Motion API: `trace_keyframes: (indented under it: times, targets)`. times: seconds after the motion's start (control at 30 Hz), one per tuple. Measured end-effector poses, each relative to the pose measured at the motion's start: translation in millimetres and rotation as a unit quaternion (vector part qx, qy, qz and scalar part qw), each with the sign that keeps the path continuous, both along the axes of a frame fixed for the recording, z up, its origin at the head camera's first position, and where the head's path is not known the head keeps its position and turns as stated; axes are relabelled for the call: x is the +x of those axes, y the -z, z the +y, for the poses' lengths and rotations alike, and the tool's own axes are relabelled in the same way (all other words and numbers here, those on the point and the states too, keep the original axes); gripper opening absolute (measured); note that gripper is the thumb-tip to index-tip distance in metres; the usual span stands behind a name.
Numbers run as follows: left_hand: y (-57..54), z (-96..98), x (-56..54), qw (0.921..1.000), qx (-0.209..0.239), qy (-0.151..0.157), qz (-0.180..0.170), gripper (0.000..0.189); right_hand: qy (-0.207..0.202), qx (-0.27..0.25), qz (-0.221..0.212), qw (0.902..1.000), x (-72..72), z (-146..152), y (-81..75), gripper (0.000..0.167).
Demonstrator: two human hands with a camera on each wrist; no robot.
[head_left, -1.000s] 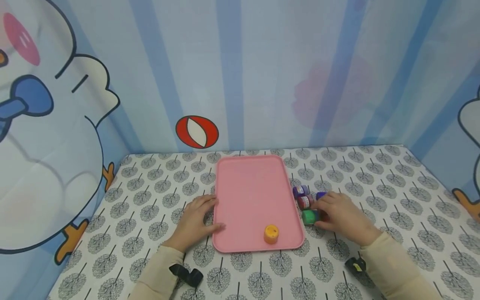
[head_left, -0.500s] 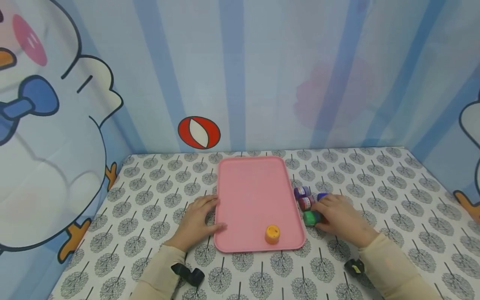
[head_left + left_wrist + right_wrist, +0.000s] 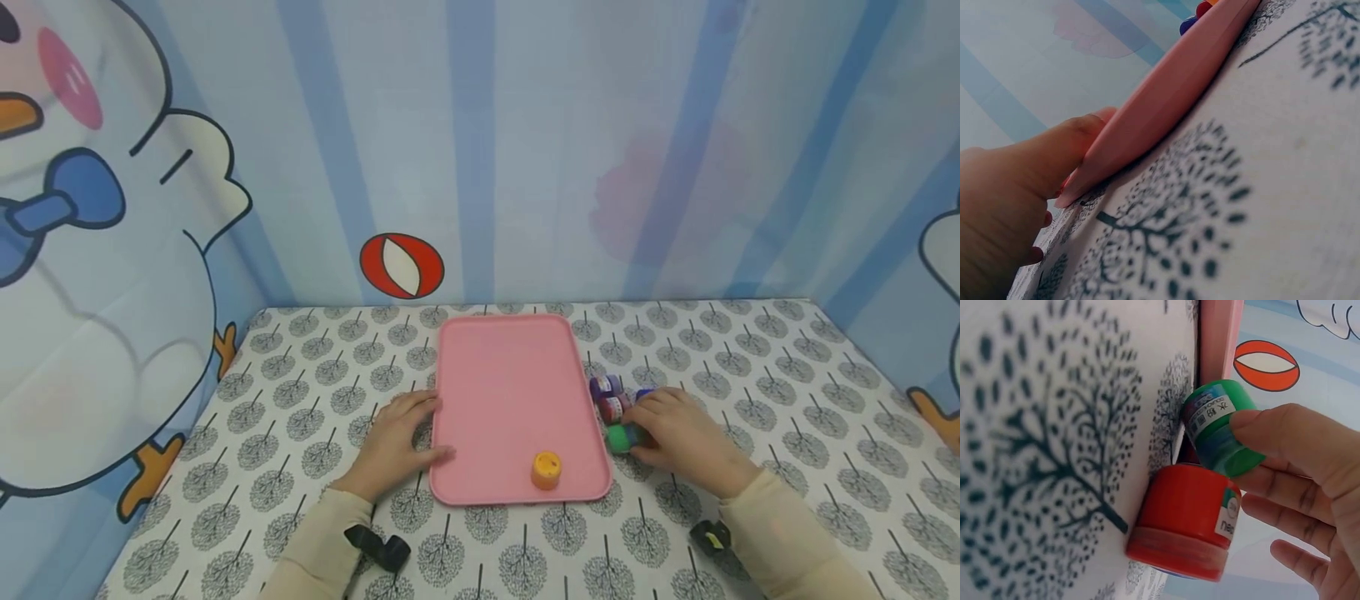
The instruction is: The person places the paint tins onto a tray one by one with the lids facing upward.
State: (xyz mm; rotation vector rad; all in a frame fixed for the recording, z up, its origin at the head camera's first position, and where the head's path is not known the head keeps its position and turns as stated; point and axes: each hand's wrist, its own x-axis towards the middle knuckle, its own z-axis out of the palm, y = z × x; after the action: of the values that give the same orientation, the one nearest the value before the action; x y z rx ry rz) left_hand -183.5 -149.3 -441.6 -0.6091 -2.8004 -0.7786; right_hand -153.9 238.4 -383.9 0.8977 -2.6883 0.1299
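My left hand (image 3: 390,442) rests at the left edge of a pink tray (image 3: 510,358), thumb reaching over the rim and fingertips at its side. In the left wrist view, the thumb (image 3: 1072,140) lies against the tray's edge (image 3: 1147,119). Right of the tray, my right hand (image 3: 678,433) pinches a small green paint jar (image 3: 1222,428) between thumb and fingers. The jar is tilted, its label facing the right wrist camera. Close by it is a red paint jar (image 3: 1179,515). In the head view, my fingers partly hide a blue jar (image 3: 645,395).
An orange paint jar (image 3: 546,471) stands on the tray near its front right corner. Beside the tray's right rim lie a purple jar (image 3: 605,386) and a dark red jar (image 3: 613,407). A tree-patterned cloth (image 3: 300,392) covers the table, backed by a blue striped curtain (image 3: 540,167).
The green jar turns slightly in my right hand, close to the tray's rim. My left hand keeps its place, while the whole head view shifts a little.
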Motion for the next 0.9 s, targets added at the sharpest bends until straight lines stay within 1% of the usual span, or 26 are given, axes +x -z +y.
trace_keyframes:
  times: [0.2,0.37,0.57,0.8,0.9]
  targets:
    - [-0.1,0.1,2.2,0.9998,0.001,-0.003,-0.017,0.077,-0.016,-0.011,0.012,0.9997,0.7,0.6,-0.6,0.033]
    - [-1.3,-0.2,2.0,0.9999,-0.001,0.001,-0.012,0.077,-0.019,-0.019,0.010,0.9996,-0.9,0.0,-4.8,0.035]
    - [-0.3,-0.6,-0.1,0.9999,-0.009,0.003,-0.007,0.078,-0.023,-0.022,0.007,0.9995,-3.3,-1.7,-10.7,0.038]
    - [-2.9,-1.1,1.2,0.9999,-0.011,0.006,-0.008,0.077,-0.015,-0.033,-0.035,0.9987,-5.1,-8.0,-18.1,0.036]
    - [-4.1,-0.9,1.7,0.9999,-0.008,0.009,-0.010,0.078,-0.011,-0.030,-0.045,0.9984,-5.5,-11.4,-19.7,0.037]
